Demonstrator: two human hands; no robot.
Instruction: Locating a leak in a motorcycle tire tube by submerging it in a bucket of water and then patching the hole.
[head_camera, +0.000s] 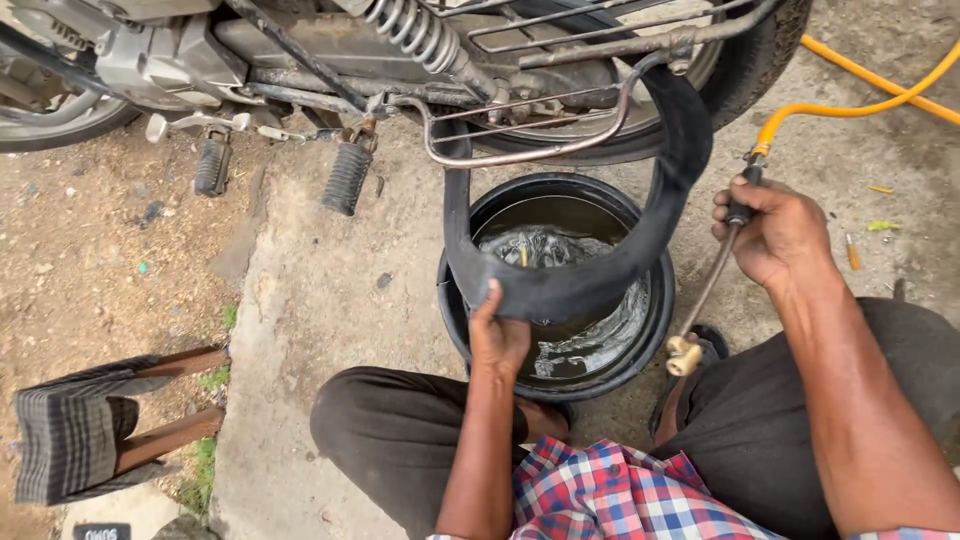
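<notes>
Showing: one black inner tube (585, 285) at centre; one water tub (655, 330) beneath; two footpegs (345, 178) at 11 o'clock; one yellow hose (850, 108) at 2 o'clock; two hands (498, 335) working; one wooden stool (80, 430) sitting at 8 o'clock.

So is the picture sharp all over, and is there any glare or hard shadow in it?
In the head view, the light is soft and even, with no hard shadows on the ground. The water in the black tub shows pale glare on its ripples. The left hand on the inner tube and the right hand holding the air hose look sharp; straight lines bend slightly toward the frame edges.
</notes>
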